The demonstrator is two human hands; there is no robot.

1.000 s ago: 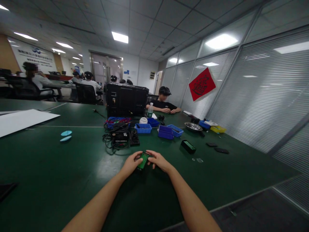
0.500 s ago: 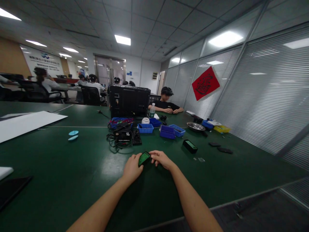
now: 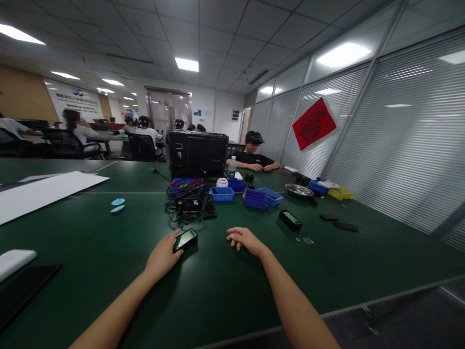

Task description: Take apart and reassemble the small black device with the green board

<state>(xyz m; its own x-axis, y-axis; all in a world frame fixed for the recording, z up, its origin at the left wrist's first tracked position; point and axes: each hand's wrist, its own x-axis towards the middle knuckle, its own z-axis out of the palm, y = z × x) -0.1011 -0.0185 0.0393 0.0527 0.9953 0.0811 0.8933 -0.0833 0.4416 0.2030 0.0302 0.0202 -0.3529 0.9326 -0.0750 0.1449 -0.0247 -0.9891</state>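
Left hand (image 3: 163,255) has shifted left since half a second ago, taking the small black box (image 3: 186,239) along, fingers gripping its left end; box now sits in front of the tangled cables (image 3: 170,212), on or just above the bench (image 3: 218,295), can't tell which. Box is oblong, dark-walled, shiny green face up with glare, lying diagonally. Right hand (image 3: 247,241), at the box's edge before, is now well apart from it, fingers loosely bent and free.
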